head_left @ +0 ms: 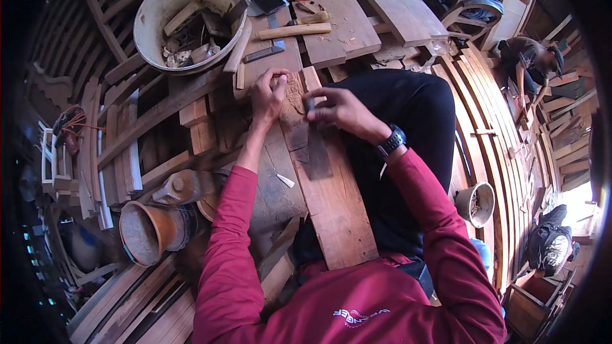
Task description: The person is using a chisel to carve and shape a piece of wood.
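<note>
A long reddish-brown board [338,213] runs from my waist up between my hands, its far end resting on the wooden bench. My left hand [269,97] lies at the far end's left edge, fingers curled in and thumb pressed to them; what they hold, if anything, is hidden. Over the board my right hand [344,113], slightly blurred and wearing a black wristwatch [393,140], is closed around a dark tool. Below that hand a dark, flat, blade-like strip [319,156] is smeared by motion. Near my left hand the wood [294,93] looks rough and chipped.
Beyond my hands lie a wooden mallet [293,30], a dark flat tool [264,54] and planks [341,41]. A white bucket [144,28] with scraps stands far left, an orange-rimmed pot [167,229] nearer. At right are stacked boards [503,153], a small bucket [460,200] and two other people.
</note>
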`<action>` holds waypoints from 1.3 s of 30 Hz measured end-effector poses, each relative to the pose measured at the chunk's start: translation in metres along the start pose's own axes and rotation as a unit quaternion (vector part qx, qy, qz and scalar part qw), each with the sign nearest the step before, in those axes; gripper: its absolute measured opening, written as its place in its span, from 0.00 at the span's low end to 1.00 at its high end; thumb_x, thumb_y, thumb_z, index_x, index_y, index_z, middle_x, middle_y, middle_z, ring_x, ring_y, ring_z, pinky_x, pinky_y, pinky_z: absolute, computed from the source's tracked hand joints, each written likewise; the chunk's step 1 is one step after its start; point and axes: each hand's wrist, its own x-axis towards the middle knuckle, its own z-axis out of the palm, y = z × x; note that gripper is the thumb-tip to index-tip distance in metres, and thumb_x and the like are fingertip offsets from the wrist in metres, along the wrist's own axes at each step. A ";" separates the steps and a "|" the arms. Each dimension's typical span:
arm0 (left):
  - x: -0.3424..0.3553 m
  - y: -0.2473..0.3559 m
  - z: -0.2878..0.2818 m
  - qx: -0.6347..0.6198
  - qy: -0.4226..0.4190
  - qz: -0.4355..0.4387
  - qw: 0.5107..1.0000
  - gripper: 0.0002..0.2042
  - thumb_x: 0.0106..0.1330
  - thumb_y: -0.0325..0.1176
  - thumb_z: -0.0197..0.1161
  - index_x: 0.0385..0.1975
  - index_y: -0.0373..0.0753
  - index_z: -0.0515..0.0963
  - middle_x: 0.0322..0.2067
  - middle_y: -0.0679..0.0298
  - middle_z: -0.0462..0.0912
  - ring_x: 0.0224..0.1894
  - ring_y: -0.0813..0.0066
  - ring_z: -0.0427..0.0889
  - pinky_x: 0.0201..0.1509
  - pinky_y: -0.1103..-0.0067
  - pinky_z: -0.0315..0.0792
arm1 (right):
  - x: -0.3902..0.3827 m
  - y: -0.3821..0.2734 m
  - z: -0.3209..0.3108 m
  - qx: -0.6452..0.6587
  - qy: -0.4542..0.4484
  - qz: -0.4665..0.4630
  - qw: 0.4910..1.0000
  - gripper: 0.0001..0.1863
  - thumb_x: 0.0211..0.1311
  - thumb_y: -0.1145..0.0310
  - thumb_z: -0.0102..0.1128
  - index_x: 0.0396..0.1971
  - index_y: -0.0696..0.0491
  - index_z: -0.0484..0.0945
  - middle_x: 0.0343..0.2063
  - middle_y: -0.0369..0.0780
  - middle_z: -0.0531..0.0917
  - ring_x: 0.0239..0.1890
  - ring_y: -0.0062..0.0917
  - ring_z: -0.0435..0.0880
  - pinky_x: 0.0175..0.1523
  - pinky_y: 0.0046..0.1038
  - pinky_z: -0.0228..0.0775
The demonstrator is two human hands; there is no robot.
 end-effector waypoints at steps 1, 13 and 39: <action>0.000 0.002 0.001 0.000 -0.001 0.000 1.000 0.09 0.67 0.34 0.60 0.38 0.38 0.85 0.36 0.54 0.88 0.43 0.55 0.88 0.48 0.67 0.78 | -0.003 -0.009 -0.001 -0.035 0.052 0.005 0.998 0.25 0.65 0.68 0.72 0.60 0.59 0.78 0.38 0.39 0.89 0.37 0.16 0.86 0.42 0.21 0.79; 0.001 0.003 0.000 0.024 -0.014 0.013 1.000 0.09 0.68 0.34 0.60 0.38 0.37 0.84 0.35 0.54 0.88 0.41 0.55 0.87 0.45 0.67 0.77 | -0.001 -0.003 0.000 -0.010 0.013 -0.016 1.000 0.25 0.68 0.68 0.70 0.61 0.60 0.76 0.41 0.38 0.87 0.40 0.17 0.83 0.46 0.23 0.78; 0.000 0.005 0.001 0.040 -0.015 0.013 0.999 0.08 0.64 0.28 0.60 0.39 0.36 0.83 0.37 0.54 0.88 0.44 0.55 0.87 0.52 0.66 0.77 | -0.057 0.009 0.025 -0.110 -0.048 -0.073 0.990 0.33 0.62 0.81 0.68 0.67 0.52 0.70 0.48 0.42 0.84 0.50 0.25 0.86 0.55 0.30 0.80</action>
